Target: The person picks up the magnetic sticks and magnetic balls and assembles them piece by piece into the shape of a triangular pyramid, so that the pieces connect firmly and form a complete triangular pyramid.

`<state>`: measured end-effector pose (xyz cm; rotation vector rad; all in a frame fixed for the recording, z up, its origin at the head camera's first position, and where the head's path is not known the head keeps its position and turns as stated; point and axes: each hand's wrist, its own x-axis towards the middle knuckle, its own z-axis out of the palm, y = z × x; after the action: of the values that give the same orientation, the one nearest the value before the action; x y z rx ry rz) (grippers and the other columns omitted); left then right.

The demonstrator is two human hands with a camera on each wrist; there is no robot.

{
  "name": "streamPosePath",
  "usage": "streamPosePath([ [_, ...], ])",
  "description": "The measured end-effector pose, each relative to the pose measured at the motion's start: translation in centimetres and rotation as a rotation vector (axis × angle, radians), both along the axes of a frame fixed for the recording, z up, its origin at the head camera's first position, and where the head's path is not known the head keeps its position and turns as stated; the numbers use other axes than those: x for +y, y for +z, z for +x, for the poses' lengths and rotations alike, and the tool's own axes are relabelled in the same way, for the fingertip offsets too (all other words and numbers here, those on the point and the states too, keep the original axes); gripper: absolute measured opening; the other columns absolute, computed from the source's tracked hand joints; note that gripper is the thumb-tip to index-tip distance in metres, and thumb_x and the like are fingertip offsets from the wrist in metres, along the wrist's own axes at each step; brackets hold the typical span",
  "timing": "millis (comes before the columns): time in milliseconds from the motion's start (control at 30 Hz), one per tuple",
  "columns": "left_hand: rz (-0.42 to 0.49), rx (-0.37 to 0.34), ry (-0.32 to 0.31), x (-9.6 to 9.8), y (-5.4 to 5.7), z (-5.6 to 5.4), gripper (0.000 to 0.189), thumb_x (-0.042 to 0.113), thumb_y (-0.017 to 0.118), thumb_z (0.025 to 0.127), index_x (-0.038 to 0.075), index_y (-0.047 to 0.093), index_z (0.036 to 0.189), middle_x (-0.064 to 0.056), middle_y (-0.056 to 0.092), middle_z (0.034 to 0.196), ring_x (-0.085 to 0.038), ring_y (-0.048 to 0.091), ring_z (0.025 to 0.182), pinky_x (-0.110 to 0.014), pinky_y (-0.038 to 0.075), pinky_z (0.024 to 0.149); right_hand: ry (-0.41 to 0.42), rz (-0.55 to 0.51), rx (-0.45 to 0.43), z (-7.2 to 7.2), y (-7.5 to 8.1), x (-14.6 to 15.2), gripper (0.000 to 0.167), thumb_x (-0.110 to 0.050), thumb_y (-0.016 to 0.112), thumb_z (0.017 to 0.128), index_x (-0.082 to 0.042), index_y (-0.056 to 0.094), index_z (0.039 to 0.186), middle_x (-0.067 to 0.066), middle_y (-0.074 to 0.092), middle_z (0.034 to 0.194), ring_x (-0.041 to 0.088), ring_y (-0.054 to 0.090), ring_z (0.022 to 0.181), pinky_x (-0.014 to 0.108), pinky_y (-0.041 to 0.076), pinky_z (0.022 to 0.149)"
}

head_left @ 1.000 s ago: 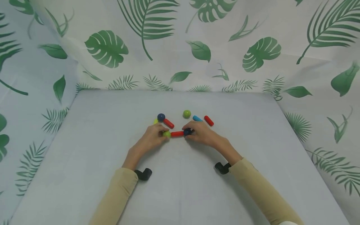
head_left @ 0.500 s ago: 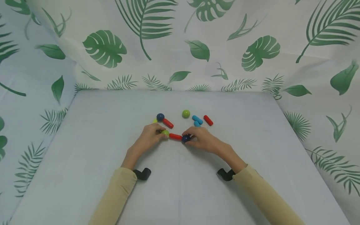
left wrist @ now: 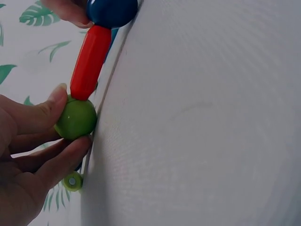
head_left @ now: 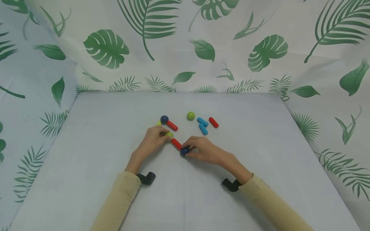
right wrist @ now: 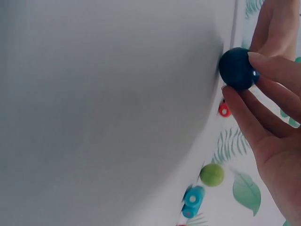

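With our left hand [head_left: 154, 140] we pinch a green ball [left wrist: 75, 119], with our right hand [head_left: 204, 150] a dark blue ball [right wrist: 235, 69]. A red rod [left wrist: 91, 63] slants between them, touching both, nearer us than the blue rods [head_left: 203, 129] on the white table [head_left: 173, 199].

A glossy green ball [left wrist: 76, 120] is pinched in the fingers of the left hand [head_left: 154, 138], a dark blue ball [right wrist: 236, 69] in those of the right hand [head_left: 204, 149]; between the fingertips, a red rod [left wrist: 91, 63] is held aslant, its ends touching both balls.
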<state>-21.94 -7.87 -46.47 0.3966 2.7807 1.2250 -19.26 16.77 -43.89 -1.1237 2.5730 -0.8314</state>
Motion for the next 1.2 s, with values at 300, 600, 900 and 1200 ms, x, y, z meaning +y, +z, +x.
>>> streamPosePath([
  [300, -0.009, -0.024, 0.0, -0.2, 0.2, 0.0, 0.037, 0.016, 0.079, 0.091, -0.002, 0.071, 0.122, -0.015, 0.073, 0.118, -0.027, 0.069, 0.104, -0.041, 0.057, 0.093, -0.014, -0.04, -0.022, -0.2, 0.5, -0.6, 0.026, -0.016, 0.074, 0.095, -0.004, 0.073, 0.119, 0.008, 0.073, 0.113, 0.021, 0.071, 0.102, 0.034, 0.06, 0.089],
  [600, -0.024, -0.057, -0.012, -0.1, 0.9, 0.1, 0.037, 0.015, 0.076, 0.094, 0.0, 0.069, 0.127, -0.015, 0.07, 0.125, -0.027, 0.068, 0.106, -0.04, 0.057, 0.094, -0.069, -0.059, 0.01, -2.5, 0.5, -1.0, 0.025, -0.011, 0.071, 0.097, 0.0, 0.071, 0.119, 0.011, 0.074, 0.115, 0.023, 0.071, 0.102, 0.036, 0.06, 0.09],
  [900, -0.031, -0.06, -0.027, 0.0, 1.0, 0.2, 0.036, 0.015, 0.075, 0.095, -0.002, 0.07, 0.126, -0.017, 0.069, 0.125, -0.028, 0.067, 0.106, -0.04, 0.057, 0.093, -0.14, -0.101, 0.036, -5.4, 0.2, -2.1, 0.025, -0.01, 0.072, 0.096, 0.003, 0.071, 0.118, 0.014, 0.075, 0.114, 0.024, 0.071, 0.101, 0.037, 0.06, 0.091],
  [1200, -0.041, -0.081, -0.04, 0.1, 1.2, 0.3, 0.035, 0.014, 0.074, 0.095, -0.002, 0.07, 0.126, -0.017, 0.069, 0.121, -0.028, 0.066, 0.104, -0.041, 0.056, 0.092, -0.214, -0.058, -0.011, -7.8, -0.5, -4.1, 0.027, -0.014, 0.069, 0.098, -0.001, 0.07, 0.122, 0.013, 0.073, 0.118, 0.025, 0.07, 0.106, 0.034, 0.059, 0.092],
])
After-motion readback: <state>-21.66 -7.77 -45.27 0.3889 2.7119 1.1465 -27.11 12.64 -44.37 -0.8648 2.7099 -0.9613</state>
